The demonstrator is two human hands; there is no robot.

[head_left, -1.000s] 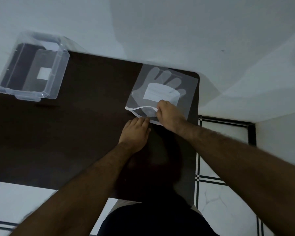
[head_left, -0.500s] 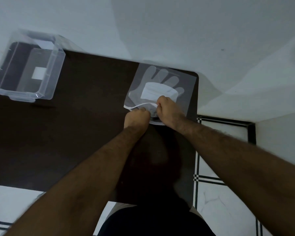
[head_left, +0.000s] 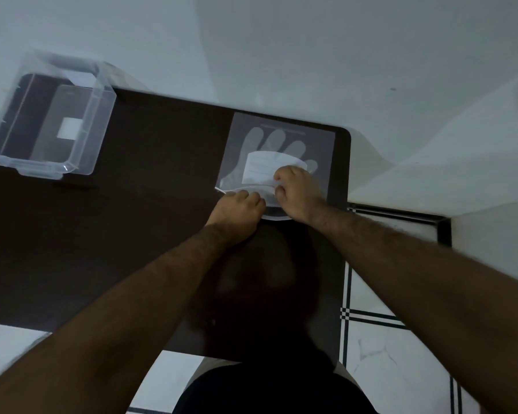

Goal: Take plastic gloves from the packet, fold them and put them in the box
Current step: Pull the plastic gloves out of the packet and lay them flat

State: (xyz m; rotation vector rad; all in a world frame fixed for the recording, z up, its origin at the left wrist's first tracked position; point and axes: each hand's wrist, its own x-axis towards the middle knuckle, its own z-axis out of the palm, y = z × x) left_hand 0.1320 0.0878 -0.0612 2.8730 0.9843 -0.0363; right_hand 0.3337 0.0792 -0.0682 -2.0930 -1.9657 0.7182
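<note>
Packet [head_left: 320,150] of plastic gloves lies flat at the 1 o'clock corner of the dark desk [head_left: 150,210], with a glove outline and a white label visible through the film. Right hand [head_left: 298,194] has its fingers pinched on the upper lip of the packet's near opening. Left hand [head_left: 238,209], touching the lower lip, has its fingers curled together at the opening; cannot tell what they grip. Clear box [head_left: 81,156] sits at 10 o'clock, well apart.
</note>
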